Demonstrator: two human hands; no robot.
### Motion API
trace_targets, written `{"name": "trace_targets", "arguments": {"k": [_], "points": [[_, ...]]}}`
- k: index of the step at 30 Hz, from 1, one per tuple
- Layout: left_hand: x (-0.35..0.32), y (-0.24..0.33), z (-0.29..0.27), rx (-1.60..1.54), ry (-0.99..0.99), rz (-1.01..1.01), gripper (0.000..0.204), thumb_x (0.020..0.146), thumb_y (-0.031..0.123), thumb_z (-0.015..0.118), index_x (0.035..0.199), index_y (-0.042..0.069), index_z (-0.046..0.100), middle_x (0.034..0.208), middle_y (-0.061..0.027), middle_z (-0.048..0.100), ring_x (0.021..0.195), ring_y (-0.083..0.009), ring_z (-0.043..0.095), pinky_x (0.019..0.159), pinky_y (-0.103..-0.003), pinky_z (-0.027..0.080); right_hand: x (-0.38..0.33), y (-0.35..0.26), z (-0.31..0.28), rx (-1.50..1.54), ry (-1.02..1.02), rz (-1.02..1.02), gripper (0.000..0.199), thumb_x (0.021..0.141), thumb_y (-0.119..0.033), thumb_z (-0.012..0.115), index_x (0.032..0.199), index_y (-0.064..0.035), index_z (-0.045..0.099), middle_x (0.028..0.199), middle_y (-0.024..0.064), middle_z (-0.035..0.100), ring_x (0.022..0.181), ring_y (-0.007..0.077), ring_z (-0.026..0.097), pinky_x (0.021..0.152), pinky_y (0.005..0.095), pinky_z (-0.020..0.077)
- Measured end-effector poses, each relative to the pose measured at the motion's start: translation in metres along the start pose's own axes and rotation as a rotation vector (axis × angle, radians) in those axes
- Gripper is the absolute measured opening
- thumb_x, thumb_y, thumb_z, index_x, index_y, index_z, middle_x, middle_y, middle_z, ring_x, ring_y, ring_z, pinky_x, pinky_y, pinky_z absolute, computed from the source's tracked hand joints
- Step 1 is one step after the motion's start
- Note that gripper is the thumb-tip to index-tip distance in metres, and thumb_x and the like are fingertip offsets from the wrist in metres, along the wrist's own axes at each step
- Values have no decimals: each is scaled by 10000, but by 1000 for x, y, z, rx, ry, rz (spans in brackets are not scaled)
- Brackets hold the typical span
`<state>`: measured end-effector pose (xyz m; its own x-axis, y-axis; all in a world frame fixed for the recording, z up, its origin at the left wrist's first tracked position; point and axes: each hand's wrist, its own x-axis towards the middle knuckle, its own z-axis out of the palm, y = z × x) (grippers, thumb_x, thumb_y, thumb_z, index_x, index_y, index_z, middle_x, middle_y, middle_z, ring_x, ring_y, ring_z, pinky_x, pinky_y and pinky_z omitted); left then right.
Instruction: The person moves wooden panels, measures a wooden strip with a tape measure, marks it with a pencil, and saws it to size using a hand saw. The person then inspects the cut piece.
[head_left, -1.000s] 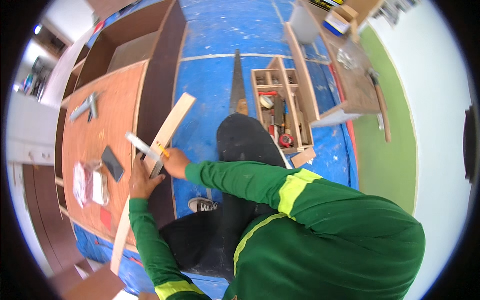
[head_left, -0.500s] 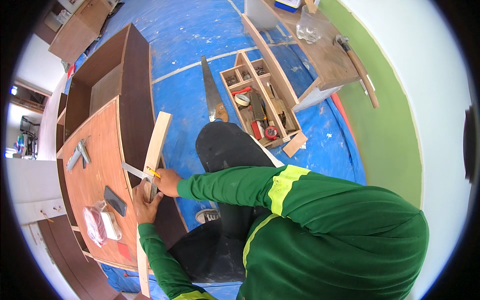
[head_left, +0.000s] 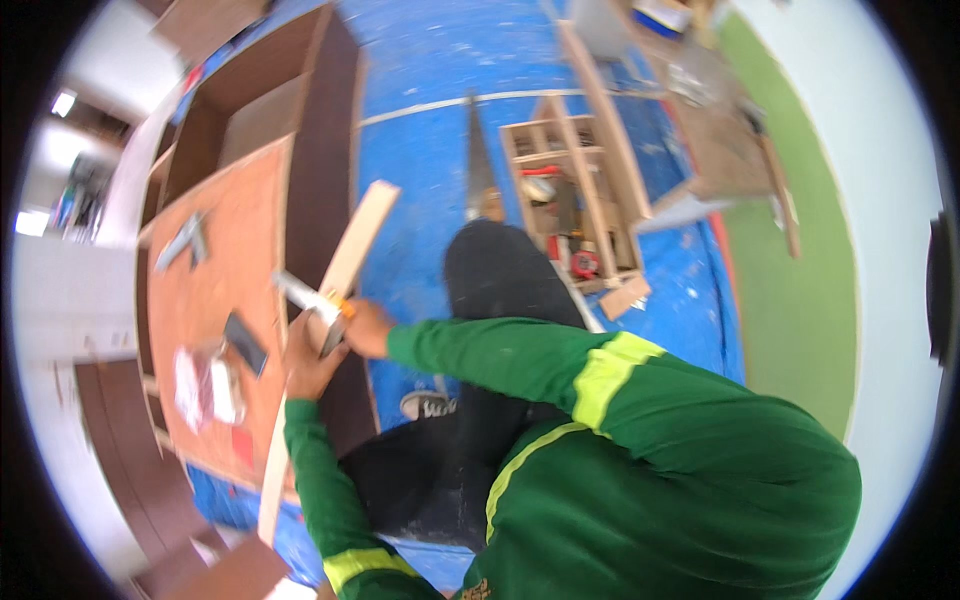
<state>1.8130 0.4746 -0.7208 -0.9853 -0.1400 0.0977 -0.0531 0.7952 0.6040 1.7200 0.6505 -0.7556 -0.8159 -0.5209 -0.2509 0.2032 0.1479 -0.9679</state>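
Note:
A long pale wooden strip (head_left: 360, 235) lies slantwise over the edge of the plywood-topped brown cabinet. Around the strip and the stock of a try square, my left hand (head_left: 312, 362) is closed. The square's metal blade (head_left: 298, 291) lies across the strip. Pinched in my right hand (head_left: 368, 330) is a yellow pencil (head_left: 347, 308), close to the blade on the strip. Blur hides the pencil's tip and whether it touches the wood.
On the plywood (head_left: 225, 280) rest a caulking gun (head_left: 184, 240), a dark phone (head_left: 245, 342) and plastic-wrapped packs (head_left: 208, 385). Beyond my knee a handsaw (head_left: 478, 165) and a wooden toolbox (head_left: 510, 150) lie on blue sheeting (head_left: 430, 60). A hammer (head_left: 775, 175) sits on a bench at right.
The whole view has shifted, so the cabinet and toolbox appear farther right, and the picture is blurrier. Both hands keep their hold on the square and the pencil.

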Motion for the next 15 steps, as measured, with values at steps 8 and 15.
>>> {"name": "trace_targets", "arguments": {"k": [8, 15], "points": [[7, 37, -15, 54, -47, -102, 911, 739, 305, 957, 1513, 54, 545, 1329, -188, 659, 1255, -396, 665, 1081, -464, 545, 3, 10, -7, -11, -10, -16, 305, 1034, -251, 613, 977, 23, 734, 908, 245, 767, 874, 422, 757, 796, 517, 578], [5, 40, -20, 72, -85, -148, 956, 714, 293, 968, 1535, 57, 539, 1390, -191, 662, 1301, -364, 659, 1131, -443, 521, -1, 1, -12, -65, -78, -49, 295, 1037, -253, 619, 974, 15, 724, 855, 184, 755, 799, 340, 732, 764, 467, 565]]}}
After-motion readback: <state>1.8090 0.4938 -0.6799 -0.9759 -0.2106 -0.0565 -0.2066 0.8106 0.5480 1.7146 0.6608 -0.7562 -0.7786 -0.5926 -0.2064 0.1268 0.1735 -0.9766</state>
